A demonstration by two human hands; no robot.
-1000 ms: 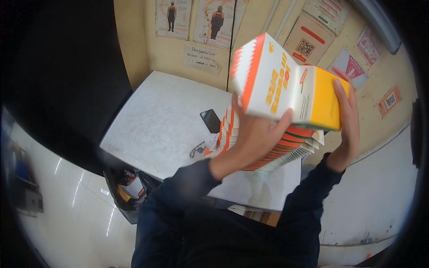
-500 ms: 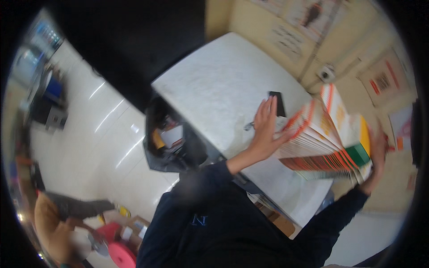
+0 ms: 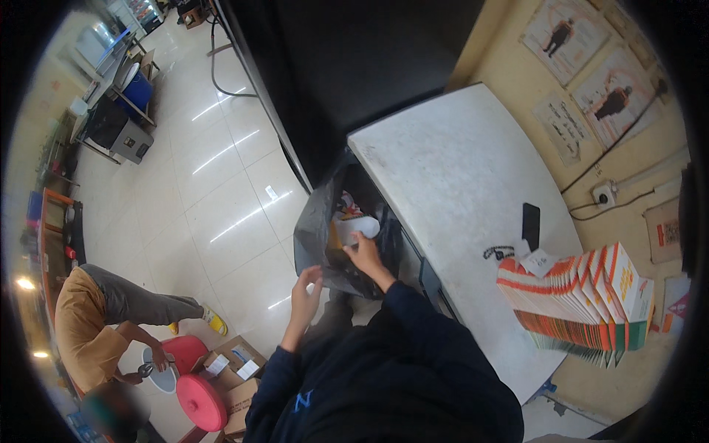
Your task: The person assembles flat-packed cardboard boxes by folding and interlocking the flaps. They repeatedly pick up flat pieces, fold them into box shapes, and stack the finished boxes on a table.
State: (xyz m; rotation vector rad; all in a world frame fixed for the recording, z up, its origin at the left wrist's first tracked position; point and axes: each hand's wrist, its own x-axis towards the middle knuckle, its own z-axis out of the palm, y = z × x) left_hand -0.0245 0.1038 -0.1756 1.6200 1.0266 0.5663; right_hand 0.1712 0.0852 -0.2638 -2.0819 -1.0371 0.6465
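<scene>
A dark plastic bag [image 3: 314, 232] hangs open beside the table's left edge. Inside it lie a white piece of packaging [image 3: 360, 227] and a yellow-brown piece [image 3: 334, 242]. Over the bag's opening, my right hand [image 3: 364, 257] has its fingers apart close to the white piece; whether they touch it I cannot tell. At the bag's near side my left hand [image 3: 303, 299] is raised with its fingers stretched out, holding nothing. A row of nested white, orange and green cartons [image 3: 576, 295] stands on the white table [image 3: 450, 177], away from both hands.
A black phone [image 3: 530, 225], a dark beaded string [image 3: 498, 252] and a crumpled white paper [image 3: 538, 262] lie by the cartons. At lower left a person [image 3: 92, 325] bends over a bucket, near a pink lid [image 3: 201, 402] and cardboard boxes [image 3: 235, 363]. A socket [image 3: 604, 195] is on the wall.
Both my hands have left the cartons, which now stand on the table. They have moved left to the bag, and the view has shifted with them.
</scene>
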